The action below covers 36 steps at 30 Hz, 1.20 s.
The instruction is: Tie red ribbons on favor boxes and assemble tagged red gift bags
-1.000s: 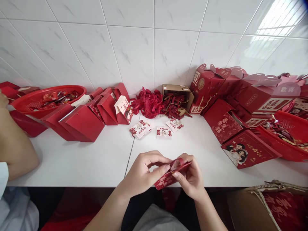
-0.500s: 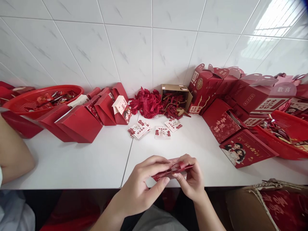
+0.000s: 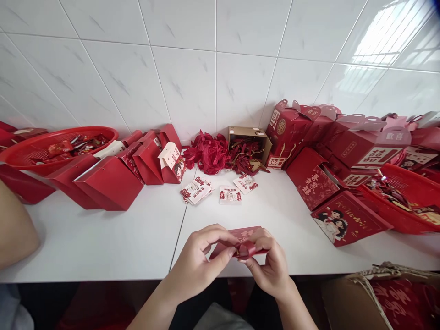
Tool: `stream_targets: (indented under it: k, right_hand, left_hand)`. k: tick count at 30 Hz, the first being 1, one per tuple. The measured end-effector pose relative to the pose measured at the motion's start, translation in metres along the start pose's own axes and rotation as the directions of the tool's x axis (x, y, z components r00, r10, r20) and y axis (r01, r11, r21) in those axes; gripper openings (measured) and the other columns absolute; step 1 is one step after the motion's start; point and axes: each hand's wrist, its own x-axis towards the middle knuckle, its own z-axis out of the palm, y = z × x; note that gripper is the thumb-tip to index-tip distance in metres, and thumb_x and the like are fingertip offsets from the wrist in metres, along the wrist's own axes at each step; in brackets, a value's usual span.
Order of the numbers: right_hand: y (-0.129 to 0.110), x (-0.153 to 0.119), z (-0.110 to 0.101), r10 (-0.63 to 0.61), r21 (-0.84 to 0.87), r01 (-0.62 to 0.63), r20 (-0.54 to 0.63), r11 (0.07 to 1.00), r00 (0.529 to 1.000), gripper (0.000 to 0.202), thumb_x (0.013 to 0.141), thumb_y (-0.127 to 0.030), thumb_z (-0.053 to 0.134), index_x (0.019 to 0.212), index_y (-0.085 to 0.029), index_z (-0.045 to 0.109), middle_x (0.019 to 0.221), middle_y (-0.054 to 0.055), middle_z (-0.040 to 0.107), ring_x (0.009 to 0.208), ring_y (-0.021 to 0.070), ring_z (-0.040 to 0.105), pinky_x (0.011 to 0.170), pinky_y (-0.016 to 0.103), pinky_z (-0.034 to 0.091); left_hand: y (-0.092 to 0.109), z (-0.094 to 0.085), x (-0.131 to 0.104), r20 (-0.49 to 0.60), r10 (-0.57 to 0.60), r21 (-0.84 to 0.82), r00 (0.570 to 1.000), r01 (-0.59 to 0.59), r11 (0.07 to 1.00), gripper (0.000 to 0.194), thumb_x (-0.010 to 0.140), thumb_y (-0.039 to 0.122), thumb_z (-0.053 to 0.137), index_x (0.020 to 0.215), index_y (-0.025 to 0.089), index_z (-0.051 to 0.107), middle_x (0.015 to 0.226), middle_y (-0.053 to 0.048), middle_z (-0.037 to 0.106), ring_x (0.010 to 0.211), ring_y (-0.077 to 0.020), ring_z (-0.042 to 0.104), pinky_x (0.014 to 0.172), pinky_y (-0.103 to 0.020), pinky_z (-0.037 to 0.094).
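Observation:
At the table's front edge, a red gift box (image 3: 242,233) with pale printing lies between my hands, its top toward me. A dark red ribbon (image 3: 248,248) forms a loop at that top edge. My left hand (image 3: 201,261) is closed, its thumb and fingers pinching the ribbon on the left side of the loop. On the other side, my right hand (image 3: 270,261) is closed with its fingers bent over the box edge and its thumb below, gripping the ribbon. Fingers hide part of the box and the ribbon ends.
Printed cards (image 3: 230,195), a ribbon pile (image 3: 208,153) and a small carton (image 3: 249,132) lie ahead. Red boxes (image 3: 110,183) and a red basket (image 3: 24,158) stand left. Stacked boxes (image 3: 350,215) and another basket (image 3: 405,213) are right. Another person's arm (image 3: 15,229) rests at left.
My fingers have come together at the ribbon, and its loop now stands out larger. The box has tilted so more of its printed face shows. The view has shifted slightly.

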Motion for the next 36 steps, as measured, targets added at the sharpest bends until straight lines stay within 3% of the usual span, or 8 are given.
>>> stream_targets:
  k: [7,13,17,21,26,30,33,36]
  right_hand:
    - [-0.002,0.001,0.0,-0.036,-0.051,0.039,0.053,0.998,0.998,0.017,0.09,-0.013,0.059,0.095,-0.024,0.047,0.079,0.002,0.061,0.067,0.0172,0.054,0.062,0.032,0.045]
    - [-0.007,0.01,-0.001,-0.099,-0.103,0.107,0.079,0.989,0.992,0.018,0.089,-0.012,0.059,0.093,-0.024,0.045,0.077,0.002,0.059,0.065,0.016,0.051,0.059,0.031,0.043]
    - [-0.006,0.008,-0.001,-0.095,-0.088,0.1,0.064,0.991,0.993,0.021,0.087,-0.01,0.058,0.094,-0.025,0.045,0.078,0.002,0.059,0.066,0.0171,0.053,0.059,0.033,0.045]
    - [-0.003,0.004,-0.002,-0.117,-0.029,0.116,-0.026,0.993,0.993,0.018,0.088,-0.013,0.055,0.095,-0.025,0.045,0.08,0.003,0.06,0.069,0.0187,0.058,0.063,0.036,0.048]
    - [-0.004,0.002,0.0,-0.046,0.072,0.054,-0.107,0.996,0.993,0.014,0.091,-0.023,0.06,0.088,-0.025,0.046,0.077,0.003,0.06,0.066,0.0188,0.058,0.063,0.037,0.049]
    - [-0.008,0.002,-0.003,0.157,0.162,-0.157,0.013,0.974,0.988,0.017,0.085,-0.017,0.065,0.09,-0.025,0.05,0.079,0.002,0.061,0.069,0.0172,0.061,0.06,0.03,0.052]
    - [-0.016,0.004,-0.011,0.307,0.048,-0.324,0.214,0.945,0.927,0.031,0.084,-0.006,0.061,0.107,-0.026,0.056,0.096,0.004,0.066,0.083,0.0183,0.066,0.07,0.03,0.056]
    - [-0.026,0.008,-0.018,0.34,-0.043,-0.347,0.348,0.937,0.874,0.05,0.081,0.004,0.049,0.119,-0.027,0.056,0.113,0.007,0.065,0.102,0.021,0.064,0.084,0.035,0.056]
  left_hand:
    - [0.01,-0.001,-0.002,0.0,-0.088,0.131,0.996,0.088,0.987,0.017,0.086,0.013,0.06,0.091,0.023,0.073,0.087,0.0,0.071,0.082,-0.0147,0.064,0.075,-0.024,0.049]
    - [0.014,0.005,-0.006,-0.076,-0.113,0.193,0.991,0.126,0.973,0.014,0.084,0.014,0.061,0.086,0.022,0.072,0.083,0.001,0.072,0.078,-0.0152,0.066,0.073,-0.024,0.051]
    - [0.018,0.001,-0.009,-0.008,-0.04,0.169,0.999,0.04,0.985,0.014,0.088,0.015,0.06,0.089,0.022,0.073,0.086,0.0,0.072,0.077,-0.0137,0.066,0.071,-0.022,0.051]
    - [0.012,-0.003,-0.012,0.117,0.069,0.084,0.991,-0.079,0.993,0.02,0.083,0.013,0.069,0.1,0.024,0.069,0.099,-0.001,0.07,0.093,-0.0158,0.065,0.085,-0.025,0.051]
    - [-0.01,0.007,-0.016,-0.019,0.219,0.018,0.975,-0.219,0.976,0.028,0.085,0.006,0.064,0.105,0.024,0.057,0.096,-0.002,0.067,0.091,-0.0146,0.064,0.085,-0.026,0.053]
    - [-0.023,0.014,-0.016,-0.08,0.24,0.004,0.968,-0.24,0.971,0.027,0.089,0.003,0.056,0.104,0.025,0.052,0.093,0.0,0.066,0.086,-0.0113,0.066,0.08,-0.021,0.056]
    - [-0.029,0.015,-0.016,-0.072,0.241,0.032,0.968,-0.239,0.97,0.028,0.09,0.001,0.053,0.104,0.025,0.052,0.096,-0.001,0.066,0.087,-0.0112,0.068,0.075,-0.019,0.057]
    - [-0.034,0.017,-0.018,-0.092,0.278,0.073,0.956,-0.272,0.96,0.035,0.088,-0.002,0.052,0.109,0.026,0.051,0.097,-0.001,0.067,0.087,-0.012,0.068,0.078,-0.022,0.058]
